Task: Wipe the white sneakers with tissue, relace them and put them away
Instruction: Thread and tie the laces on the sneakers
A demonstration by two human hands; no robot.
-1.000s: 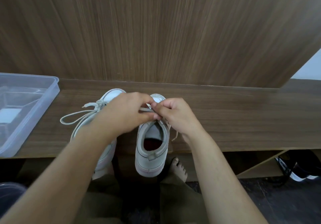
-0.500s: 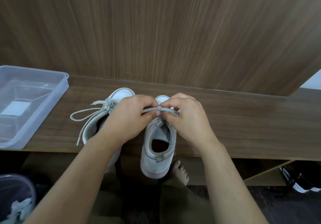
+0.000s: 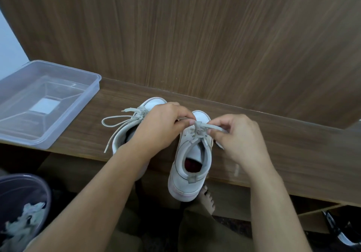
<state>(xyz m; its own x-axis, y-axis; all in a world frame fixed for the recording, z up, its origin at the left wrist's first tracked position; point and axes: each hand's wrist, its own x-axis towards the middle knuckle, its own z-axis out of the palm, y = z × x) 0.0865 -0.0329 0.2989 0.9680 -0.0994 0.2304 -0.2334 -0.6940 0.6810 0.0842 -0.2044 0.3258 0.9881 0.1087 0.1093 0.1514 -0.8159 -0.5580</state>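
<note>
Two white sneakers stand side by side on the wooden shelf (image 3: 293, 150), toes toward the wall. The right sneaker (image 3: 190, 165) has its heel over the shelf's front edge. My left hand (image 3: 162, 126) and my right hand (image 3: 238, 136) each pinch one end of its grey lace (image 3: 199, 125) above the tongue, with a knot between them. The left sneaker (image 3: 151, 104) is mostly hidden under my left forearm; its lace is tied, and a loop (image 3: 115, 119) lies out to the left.
A clear plastic box (image 3: 91, 89) with a white slip inside stands at the shelf's left end. Below left is a dark bin (image 3: 23, 197) with crumpled tissue in it. A wood-panel wall rises behind. My bare foot (image 3: 207, 199) shows under the shelf; dark shoes sit at lower right.
My hands have drawn apart sideways, pulling the lace ends outward and tightening the knot on the right sneaker. My head has turned left, so the bin has come into sight.
</note>
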